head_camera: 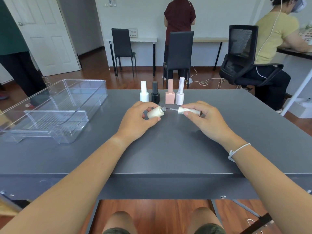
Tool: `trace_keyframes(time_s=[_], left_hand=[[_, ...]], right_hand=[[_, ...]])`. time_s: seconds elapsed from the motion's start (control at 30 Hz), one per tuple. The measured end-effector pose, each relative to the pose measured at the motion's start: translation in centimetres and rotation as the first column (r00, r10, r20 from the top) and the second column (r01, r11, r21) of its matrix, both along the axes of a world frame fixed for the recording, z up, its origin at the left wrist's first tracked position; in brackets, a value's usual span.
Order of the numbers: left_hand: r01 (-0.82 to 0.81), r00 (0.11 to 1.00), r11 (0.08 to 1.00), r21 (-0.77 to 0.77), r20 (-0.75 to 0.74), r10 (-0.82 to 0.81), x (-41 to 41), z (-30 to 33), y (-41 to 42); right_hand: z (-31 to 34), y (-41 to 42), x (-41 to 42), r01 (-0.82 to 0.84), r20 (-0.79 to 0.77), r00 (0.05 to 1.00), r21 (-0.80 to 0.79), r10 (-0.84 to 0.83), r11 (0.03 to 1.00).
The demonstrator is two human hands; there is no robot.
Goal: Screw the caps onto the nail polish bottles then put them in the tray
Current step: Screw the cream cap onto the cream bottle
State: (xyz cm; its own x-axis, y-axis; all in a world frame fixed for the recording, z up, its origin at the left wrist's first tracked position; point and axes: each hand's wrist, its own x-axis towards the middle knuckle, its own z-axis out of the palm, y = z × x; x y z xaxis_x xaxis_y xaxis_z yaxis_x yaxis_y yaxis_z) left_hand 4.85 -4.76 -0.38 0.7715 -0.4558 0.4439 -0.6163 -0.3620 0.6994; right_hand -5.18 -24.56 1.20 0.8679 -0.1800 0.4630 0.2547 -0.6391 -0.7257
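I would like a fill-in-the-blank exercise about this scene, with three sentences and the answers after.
1. The left hand holds the cream bottle, whose neck has no ____ on it.
2. The right hand holds the brush cap, its brush pointing toward the bottle's ____.
3. Behind the hands, ____ capped bottles stand in a row, and the clear tray holds none.

Answers: cap; neck; four
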Motion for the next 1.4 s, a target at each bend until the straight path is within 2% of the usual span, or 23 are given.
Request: trace_keyframes(time_s=[0.37, 0.67, 0.93, 1.07, 1.3, 1.4], left_hand=[[0.036, 0.999, 0.999, -0.009, 0.036, -0.036, -0.3, 0.1, -0.1], [0.058, 0.997, 0.998, 0.031, 0.051, -0.060, -0.5, 0.2, -0.1], [0.085, 0.993, 0.991, 0.104, 0.078, -0.093, -0.4, 0.0, -0.2], [0.097, 0.992, 0.990, 0.106, 0.076, -0.105, -0.5, 0.1, -0.2], [0.105, 0.989, 0.990, 0.094, 0.090, -0.113, -0.6, 0.2, -0.2], [0.103, 0.989, 0.991, 0.088, 0.096, -0.111, -0.7, 0.2, -0.2]], right_hand=[[-0.1, -0.1, 0.1, 0.033, -0.030, 0.999, -0.052, -0.035, 0.998], [-0.4, 0.1, 0.3, -0.005, -0.028, 1.000, -0.072, 0.003, 0.997], [-0.7, 0.7, 1.1, -0.038, -0.008, 0.999, -0.188, 0.037, 0.981], [-0.8, 0.9, 1.2, -0.043, -0.046, 0.998, -0.169, 0.036, 0.985], [-0.7, 1.1, 1.2, -0.006, -0.055, 0.998, -0.326, -0.013, 0.945], [-0.5, 1.2, 1.0, -0.066, -0.111, 0.993, -0.297, 0.034, 0.952]])
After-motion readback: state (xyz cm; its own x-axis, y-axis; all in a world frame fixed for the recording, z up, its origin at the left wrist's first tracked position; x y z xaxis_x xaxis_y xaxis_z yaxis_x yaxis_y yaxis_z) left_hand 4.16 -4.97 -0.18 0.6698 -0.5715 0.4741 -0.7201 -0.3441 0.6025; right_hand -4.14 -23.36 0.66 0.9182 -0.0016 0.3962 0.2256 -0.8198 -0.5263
